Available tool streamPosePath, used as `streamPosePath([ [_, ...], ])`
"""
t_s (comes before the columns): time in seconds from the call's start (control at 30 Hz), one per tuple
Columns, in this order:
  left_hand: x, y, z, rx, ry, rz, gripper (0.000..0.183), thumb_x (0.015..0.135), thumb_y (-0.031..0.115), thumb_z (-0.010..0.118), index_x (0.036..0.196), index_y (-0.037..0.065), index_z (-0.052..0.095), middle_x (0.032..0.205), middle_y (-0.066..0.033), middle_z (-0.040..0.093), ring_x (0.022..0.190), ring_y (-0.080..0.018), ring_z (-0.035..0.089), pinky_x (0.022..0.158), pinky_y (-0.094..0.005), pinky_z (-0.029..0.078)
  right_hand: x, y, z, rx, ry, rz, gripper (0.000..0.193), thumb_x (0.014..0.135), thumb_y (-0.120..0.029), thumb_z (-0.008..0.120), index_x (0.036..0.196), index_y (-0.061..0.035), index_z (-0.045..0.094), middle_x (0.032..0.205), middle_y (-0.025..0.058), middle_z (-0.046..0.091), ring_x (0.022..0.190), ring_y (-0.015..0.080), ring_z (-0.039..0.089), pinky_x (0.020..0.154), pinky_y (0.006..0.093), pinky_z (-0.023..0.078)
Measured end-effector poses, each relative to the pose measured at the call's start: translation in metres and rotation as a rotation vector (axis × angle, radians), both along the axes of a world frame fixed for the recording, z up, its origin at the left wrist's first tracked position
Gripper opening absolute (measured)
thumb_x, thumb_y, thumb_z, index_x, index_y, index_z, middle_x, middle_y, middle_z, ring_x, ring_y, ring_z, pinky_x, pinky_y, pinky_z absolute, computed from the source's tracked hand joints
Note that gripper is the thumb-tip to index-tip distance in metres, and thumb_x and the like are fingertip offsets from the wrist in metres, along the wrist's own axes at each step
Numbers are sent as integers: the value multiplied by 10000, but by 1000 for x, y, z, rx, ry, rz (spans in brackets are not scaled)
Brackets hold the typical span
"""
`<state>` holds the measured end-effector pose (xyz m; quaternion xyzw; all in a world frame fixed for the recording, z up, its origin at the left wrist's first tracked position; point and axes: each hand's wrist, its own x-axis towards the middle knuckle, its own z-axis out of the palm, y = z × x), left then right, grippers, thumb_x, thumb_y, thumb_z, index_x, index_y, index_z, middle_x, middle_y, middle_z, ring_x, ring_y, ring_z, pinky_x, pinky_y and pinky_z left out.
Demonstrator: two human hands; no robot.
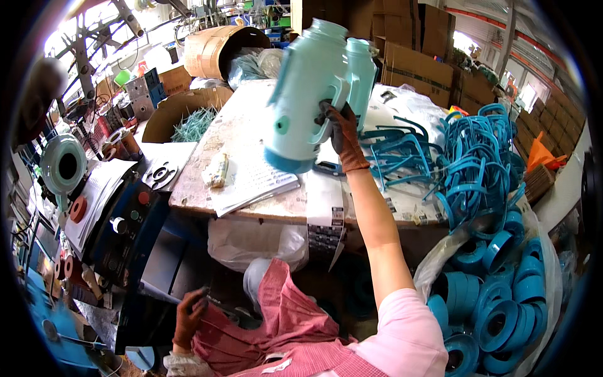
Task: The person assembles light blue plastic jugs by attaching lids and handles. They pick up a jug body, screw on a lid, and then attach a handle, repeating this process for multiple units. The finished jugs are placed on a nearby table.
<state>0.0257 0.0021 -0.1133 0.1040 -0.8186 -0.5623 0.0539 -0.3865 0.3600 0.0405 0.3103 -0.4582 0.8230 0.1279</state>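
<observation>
Pale mint flask shell is up in the air over the far part of the worn table, tilted, darker blue base ring toward the person. A 2nd mint shell sits just behind it, touching or nearly so; can't tell which. Right hand, in a brown glove, is wrapped tight round the handle of the front shell, fingers curled closed on it; whether it also grips the 2nd shell isn't clear. Left hand, also gloved, hangs low by the pink checked apron, fingers bent inward, nothing seen in them; can't tell if it presses on anything.

Under the shell: a stack of white printed sheets near the table's front edge, w/ a small crumpled pale wrapper beside it. Right of the hand: loose blue handle pieces on clear plastic, then a big tangled heap of them. Lower right, a clear bag of blue round base rings.

Left: a cardboard box of pale green bits, a brown paper drum lying on its side behind the table, and a blue machine panel w/ red & green knobs. Brown cartons stacked at the back. A white strip label w/ black squares hangs off the table's front edge.
</observation>
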Motion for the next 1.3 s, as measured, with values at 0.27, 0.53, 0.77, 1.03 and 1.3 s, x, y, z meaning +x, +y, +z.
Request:
streamPosePath([
  [0.27, 92, -49, -92, -416, 191, 571, 238, 800, 13, 594, 1030, -14, 648, 1066, -183, 610, 1002, -315, 582, 890, -381, 454, -188, 48, -83, 758, 298, -1646, 362, 864, -267, 614, 1062, 28, 545, 865, 147, 647, 754, 228, 660, 664, 334, 531],
  [0.53, 446, 55, -267, -172, -1198, 1239, 489, 868, 411, 579, 1171, 28, 561, 1176, -230, 583, 1084, -371, 570, 921, -454, 470, -150, 23, -42, 1055, 553, -1044, 374, 888, -244, 588, 1170, -19, 491, 925, 159, 637, 784, 255, 651, 695, 361, 523],
  [0.77, 539, 214, -260, -105, -1531, 1594, 784, 744, 283, 666, 1414, 212, 265, 1432, -142, 326, 1122, -413, 519, 930, -539, 423, 84, -121, -90, 1017, -98, 26, 409, 909, -224, 565, 1264, -60, 444, 977, 170, 628, 809, 278, 644, 722, 385, 516],
  [1.03, 537, 269, -254, 95, -1643, 1361, 508, 748, 277, 657, 1220, 164, 510, 1243, -131, 516, 1040, -390, 552, 1008, -524, 338, 193, -165, -68, 1148, -174, 419, 472, 933, -201, 539, 1371, -107, 390, 1036, 183, 618, 838, 304, 636, 753, 413, 509],
  [1.3, 567, 291, -226, 171, -1755, 851, 342, 750, 284, 657, 1059, 141, 637, 1101, -121, 612, 987, -367, 571, 1045, -513, 281, 270, -231, -78, 1210, 162, 746, 406, 953, -106, 458, 1351, -27, 444, 1178, 150, 576, 989, 231, 582, 847, 337, 483],
])
